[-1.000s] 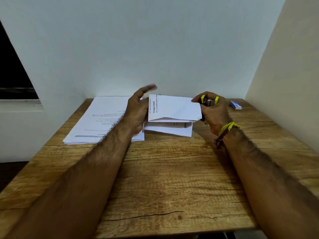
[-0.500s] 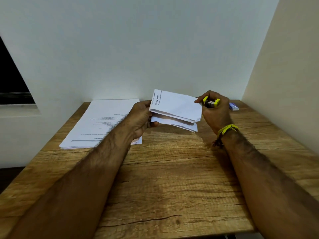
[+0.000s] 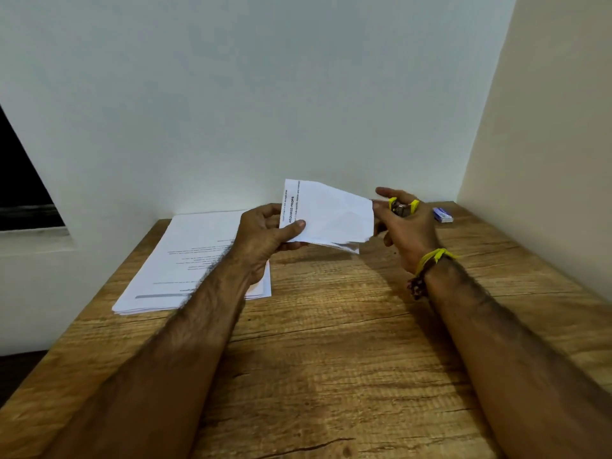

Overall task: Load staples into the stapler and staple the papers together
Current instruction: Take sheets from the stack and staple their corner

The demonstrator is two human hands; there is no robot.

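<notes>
Folded papers lifted clear of tabletop, right fingers now off them.

Paper stack point(image 3: 195, 260) lies unmoved at the far left tabletop point(image 3: 331, 359) edge; left hand point(image 3: 265, 236) pinches the folded papers point(image 3: 328, 213), raised higher than before, lower sheets blurred. Right hand point(image 3: 407, 226) has loosened, fingers spread, yellow stapler point(image 3: 402, 207) tucked in its palm, mostly hidden. Staple box point(image 3: 442, 214) sits at the far right corner. Wood-grain top, plain walls, dark opening at left.

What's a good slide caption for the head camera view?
Left hand lifts folded papers above the table while right hand holds a yellow stapler at their edge.
</notes>
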